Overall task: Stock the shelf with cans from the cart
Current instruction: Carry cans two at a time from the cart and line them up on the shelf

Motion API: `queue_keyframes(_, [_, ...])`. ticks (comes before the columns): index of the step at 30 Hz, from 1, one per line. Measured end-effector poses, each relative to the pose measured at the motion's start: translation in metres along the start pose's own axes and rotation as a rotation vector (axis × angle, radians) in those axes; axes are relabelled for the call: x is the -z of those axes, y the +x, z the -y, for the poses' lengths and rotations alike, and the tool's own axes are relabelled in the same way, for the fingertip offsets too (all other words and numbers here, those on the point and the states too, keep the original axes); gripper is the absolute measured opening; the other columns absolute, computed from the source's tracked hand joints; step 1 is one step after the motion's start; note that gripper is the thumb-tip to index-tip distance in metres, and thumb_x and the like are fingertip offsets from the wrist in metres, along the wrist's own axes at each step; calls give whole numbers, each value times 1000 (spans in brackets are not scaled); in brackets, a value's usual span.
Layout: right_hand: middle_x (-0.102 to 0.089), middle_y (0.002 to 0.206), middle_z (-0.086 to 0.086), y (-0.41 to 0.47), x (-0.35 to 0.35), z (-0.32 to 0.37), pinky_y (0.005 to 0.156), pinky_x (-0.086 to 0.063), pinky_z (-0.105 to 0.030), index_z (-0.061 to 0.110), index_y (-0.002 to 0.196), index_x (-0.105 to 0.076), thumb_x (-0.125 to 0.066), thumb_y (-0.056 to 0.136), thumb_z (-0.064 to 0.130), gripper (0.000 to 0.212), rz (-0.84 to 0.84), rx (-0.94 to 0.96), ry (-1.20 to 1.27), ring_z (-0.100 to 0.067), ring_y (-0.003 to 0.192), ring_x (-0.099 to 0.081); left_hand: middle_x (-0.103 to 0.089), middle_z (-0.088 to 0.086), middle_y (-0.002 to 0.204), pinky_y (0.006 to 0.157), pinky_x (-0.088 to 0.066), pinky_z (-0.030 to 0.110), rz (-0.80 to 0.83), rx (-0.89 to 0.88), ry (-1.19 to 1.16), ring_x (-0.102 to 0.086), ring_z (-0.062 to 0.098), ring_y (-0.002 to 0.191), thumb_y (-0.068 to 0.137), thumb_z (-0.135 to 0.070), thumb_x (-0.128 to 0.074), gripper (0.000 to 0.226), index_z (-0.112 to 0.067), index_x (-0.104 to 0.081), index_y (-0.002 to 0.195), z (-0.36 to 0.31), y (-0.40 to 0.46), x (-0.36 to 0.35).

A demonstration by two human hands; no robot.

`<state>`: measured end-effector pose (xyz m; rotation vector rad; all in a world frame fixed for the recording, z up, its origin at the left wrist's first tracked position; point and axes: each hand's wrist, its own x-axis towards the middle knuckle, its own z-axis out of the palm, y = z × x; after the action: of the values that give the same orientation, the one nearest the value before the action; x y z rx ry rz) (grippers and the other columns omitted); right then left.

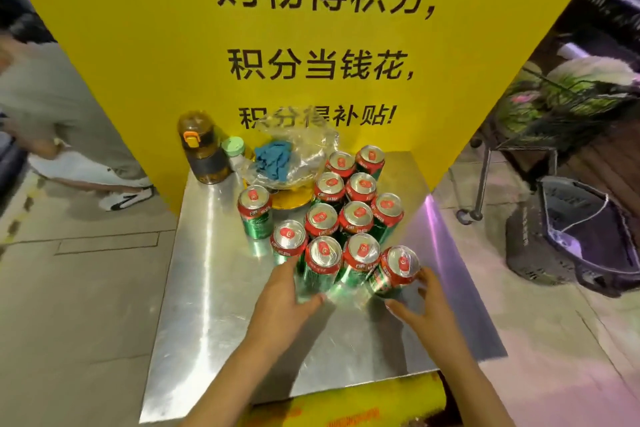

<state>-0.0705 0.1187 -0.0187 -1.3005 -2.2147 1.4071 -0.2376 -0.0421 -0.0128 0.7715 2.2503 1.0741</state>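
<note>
— Where are the cans [346,211]?

— Clustered upright on the shiny metal tabletop [214,288], in the middle of the frame, red tops and green bodies. One can [254,211] stands a little apart at the left of the group, and a tilted can [396,270] sits at the lower right edge of the cluster.

— What are the hands doing?

— The left hand [284,295] lies against the front cans at the lower left of the group, fingers fairly straight, touching them without closing round any. The right hand [424,305] cups the tilted can, its fingers curled round the side and thumb below; it grasps that can.

— Anything else up there?

— Behind the cans, a brown bottle [204,149] with an orange clasp, a small green-capped bottle [234,149] beside it, and a clear plastic bag [294,156] with a blue cloth [273,159] inside. A yellow sign [138,28] with black characters rises behind. At the right of the frame stands a wire cart [554,114].
</note>
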Motion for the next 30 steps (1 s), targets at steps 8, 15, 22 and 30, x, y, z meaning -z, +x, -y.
queue_keyframes(8, [-54,121,5,34,-1,-17,95,-45,-31,21,130,-40,-84,66,13,78,62,25,96,-15,113,-53,-44,-4,139,97,-48,38,-276,105,76,-48,20,125,73,-46,-73,80,-27,-30,138,-19,15,-49])
queue_keyframes(15, [-58,114,3,46,-3,-22,71,-50,-8,20,122,-44,-79,68,-2,69,73,91,236,-6,102,-58,-38,-2,143,84,-52,36,-396,141,331,-50,22,122,71,-54,-72,86,-31,-23,138,-21,27,-63])
queue_keyframes(22, [-60,107,7,50,-4,-24,67,-50,-8,23,116,-45,-81,69,7,61,47,93,210,-5,95,-60,-47,-4,135,85,-51,33,-417,152,351,-53,19,118,71,-53,-72,79,-29,-33,135,-18,28,-60])
queue_keyframes(30, [-67,104,1,49,4,-26,61,-50,-9,20,114,-56,-84,62,5,61,71,72,256,-8,89,-64,-59,-8,119,82,-46,23,-382,96,146,-58,14,108,66,-43,-80,69,-30,-45,124,-11,6,-57])
